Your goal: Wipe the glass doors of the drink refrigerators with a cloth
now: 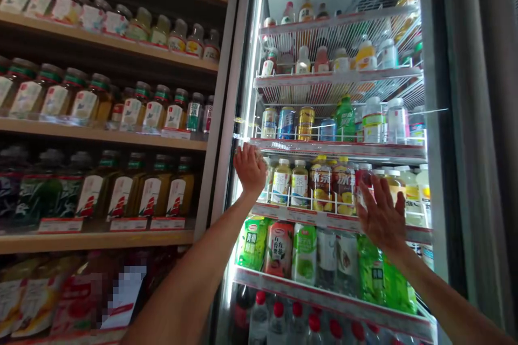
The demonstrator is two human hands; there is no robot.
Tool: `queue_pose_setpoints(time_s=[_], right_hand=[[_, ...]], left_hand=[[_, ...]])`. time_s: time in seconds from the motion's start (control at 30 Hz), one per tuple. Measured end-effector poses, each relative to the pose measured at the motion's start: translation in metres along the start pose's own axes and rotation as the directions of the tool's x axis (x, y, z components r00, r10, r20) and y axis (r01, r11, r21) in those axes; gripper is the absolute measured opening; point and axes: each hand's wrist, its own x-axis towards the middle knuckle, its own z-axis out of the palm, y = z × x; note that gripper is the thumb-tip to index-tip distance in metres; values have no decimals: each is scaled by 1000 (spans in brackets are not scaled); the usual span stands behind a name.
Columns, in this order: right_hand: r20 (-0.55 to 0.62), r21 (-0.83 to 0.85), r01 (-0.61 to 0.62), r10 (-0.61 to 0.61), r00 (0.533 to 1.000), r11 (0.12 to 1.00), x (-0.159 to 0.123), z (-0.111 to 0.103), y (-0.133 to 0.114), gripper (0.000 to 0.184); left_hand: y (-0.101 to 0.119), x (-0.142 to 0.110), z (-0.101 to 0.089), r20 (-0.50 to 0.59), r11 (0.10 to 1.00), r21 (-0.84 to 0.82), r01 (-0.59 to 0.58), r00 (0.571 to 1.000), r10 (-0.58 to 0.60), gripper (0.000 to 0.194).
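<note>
A tall display fridge with lit shelves fills the middle and right of the view. My left hand is raised at the left side of its glass, fingers pointing up and slightly bent; nothing shows in it. Farther right, my right hand is held up before the glass with its fingers apart and nothing in it. Whether either palm touches the glass, I cannot tell. Behind the hands stand iced tea bottles, a white-labelled tea bottle and green drink bottles, partly covered by my right hand.
On the left, wooden shelves carry rows of bottles with white labels. Higher in the fridge are cans and small bottles. Red-capped bottles stand at the bottom. A grey upright separates shelves from fridge.
</note>
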Motion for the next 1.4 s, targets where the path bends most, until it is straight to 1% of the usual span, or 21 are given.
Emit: queue_pose_setpoints(time_s=[0.07,0.17,0.2,0.23,0.27,0.37,0.43,0.47,0.53,0.63,0.7,0.73,0.77,0.87,0.93,1.0,1.07,1.2,1.27,1.33,1.4], right_hand=[[-1,2,1,-1,1000,1000,-1,-2,-1,54],[-7,4,-5,5,1000,1000,1,-4,-1,53],[-6,7,-5,5,1000,1000,2,-5,-2,53],[-8,12,-4,4,1000,1000,2,-5,-2,53],[-10,18,-5,5,1000,1000,2,-5,-2,53],[3,20,-12,12,1000,1000,1,-6,-1,53],[7,14,-16,16,1000,1000,0,-5,-1,53],[5,13,-17,17,1000,1000,0,-4,-1,53],[-6,17,-10,11,1000,1000,-1,-3,0,53],[-12,18,13,-13,1000,1000,-2,-2,2,54],[10,8,41,-41,999,999,-3,-3,7,56],[31,2,56,-56,998,998,-5,-5,11,56],[50,-6,69,-69,996,998,-7,-7,17,56],[60,-40,59,-57,997,997,-15,-17,39,56],[45,-80,40,-36,998,996,-24,-24,54,57],[57,-120,59,-53,997,991,-33,-31,64,59],[85,-145,89,-77,993,985,-43,-39,68,61],[95,-148,71,-58,994,986,-57,-61,75,60],[75,-153,36,-25,997,988,-60,-77,85,58],[58,-169,0,10,998,986,-62,-94,98,58],[44,-185,-25,34,998,982,-65,-109,112,57]], left_hand=[[27,-23,3,93,961,-69,-268,957,274,48],[54,-54,1,205,622,-260,-739,587,783,48],[51,-55,-1,216,538,-287,-792,494,842,48],[43,-50,-3,229,527,-283,-801,477,848,47],[30,-40,-6,239,596,-241,-766,549,801,46],[-14,-4,-12,101,952,6,-307,947,305,44],[-25,1,-13,-26,997,80,-22,999,24,45],[-21,-7,-12,-25,996,83,-18,999,20,46],[3,-38,-9,103,964,19,-265,960,261,48],[48,-93,-7,229,677,-204,-708,637,736,46],[58,-106,-8,202,505,-282,-816,464,862,45],[55,-103,-9,187,496,-281,-822,460,868,45],[48,-93,-10,177,558,-250,-792,529,830,44],[18,-49,-7,79,894,-68,-443,891,448,44],[16,-33,0,-15,978,-18,-209,978,209,48],[38,-44,8,8,976,-45,-212,977,213,50],[78,-78,13,114,911,-124,-394,906,407,48],[155,-153,15,167,548,-348,-761,524,835,38],[177,-159,20,137,434,-404,-806,416,899,35],[193,-141,30,153,524,-399,-752,509,847,36],[211,-113,43,188,713,-347,-609,700,689,39]])
